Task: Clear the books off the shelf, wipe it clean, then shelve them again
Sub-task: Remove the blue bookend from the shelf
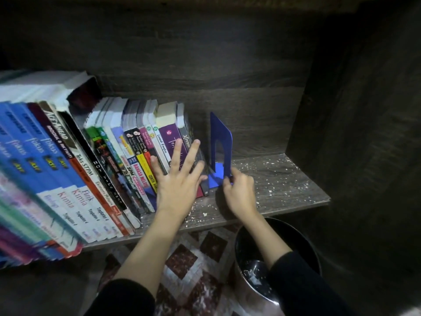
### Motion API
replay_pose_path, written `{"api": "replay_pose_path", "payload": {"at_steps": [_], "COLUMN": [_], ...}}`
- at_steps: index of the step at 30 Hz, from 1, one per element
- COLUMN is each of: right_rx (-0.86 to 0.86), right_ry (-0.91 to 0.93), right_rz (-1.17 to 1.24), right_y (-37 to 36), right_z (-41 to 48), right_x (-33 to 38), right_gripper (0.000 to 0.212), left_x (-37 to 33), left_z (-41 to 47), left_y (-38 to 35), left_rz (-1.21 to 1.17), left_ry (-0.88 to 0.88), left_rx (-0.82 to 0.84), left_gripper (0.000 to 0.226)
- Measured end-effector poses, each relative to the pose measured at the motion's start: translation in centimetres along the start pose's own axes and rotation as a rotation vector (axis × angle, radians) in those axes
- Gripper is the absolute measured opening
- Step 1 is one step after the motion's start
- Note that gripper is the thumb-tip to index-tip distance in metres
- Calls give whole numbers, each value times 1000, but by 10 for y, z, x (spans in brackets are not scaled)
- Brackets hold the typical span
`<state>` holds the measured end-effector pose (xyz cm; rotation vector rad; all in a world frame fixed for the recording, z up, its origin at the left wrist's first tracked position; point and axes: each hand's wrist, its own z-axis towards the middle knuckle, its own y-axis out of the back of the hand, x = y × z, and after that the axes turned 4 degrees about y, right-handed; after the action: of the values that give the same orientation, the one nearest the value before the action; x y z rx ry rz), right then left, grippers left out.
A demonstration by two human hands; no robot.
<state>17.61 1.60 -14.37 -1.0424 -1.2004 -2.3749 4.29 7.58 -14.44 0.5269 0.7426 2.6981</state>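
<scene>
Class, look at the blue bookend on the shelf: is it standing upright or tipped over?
Upright. The blue bookend has its tall plate vertical and its base flat on the shelf, with the right hand gripping its lower edge.

Roughly twenty books (95,169), blurred leftward; one bookend (220,142); one bin (262,254); two hands.

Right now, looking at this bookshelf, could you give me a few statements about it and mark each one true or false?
1. The left hand lies flat against the spines of the books. True.
2. The right hand grips a red bookend. False: the bookend is blue.
3. The bare part of the shelf is clean. False: pale crumbs speckle it.
4. A dark bin stands below the shelf. True.
5. The shelf is cleared of books. False: a full row remains.
</scene>
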Motion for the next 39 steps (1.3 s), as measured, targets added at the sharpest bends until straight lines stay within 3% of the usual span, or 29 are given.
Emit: {"api": "replay_pose_path", "payload": {"at_steps": [18, 21, 24, 26, 30, 33, 36, 39], "right_rx": [-92, -129, -148, -157, -193, -232, -281, -335], "right_ry": [-72, -86, -80, -69, -62, -45, -9, 12], "right_rz": [-38, -29, -23, -25, -5, 13, 20, 46], "right_y": [58, 68, 75, 77, 87, 99, 114, 133], "right_z": [-12, -16, -16, -16, -16, -18, -23, -30], "right_x": [-38, -40, -40, -38, -32, -25, -17, -9], "right_gripper": [30, 28, 27, 28, 25, 23, 21, 18], "left_x": [-7, -13, -23, -28, -42, -54, -60, -67], "left_z": [0, 1, 2, 2, 10, 23, 35, 47], "left_y": [8, 16, 22, 24, 41, 63, 63, 72], "left_rz": [-57, -19, 39, 48, -313, -710, -973, -1453], "left_ry": [63, 116, 162, 153, 118, 417, 834, 1172], "left_rx": [45, 120, 235, 231, 85, 298, 569, 741], "left_gripper": [33, 42, 69, 73, 50, 33, 34, 31]}}
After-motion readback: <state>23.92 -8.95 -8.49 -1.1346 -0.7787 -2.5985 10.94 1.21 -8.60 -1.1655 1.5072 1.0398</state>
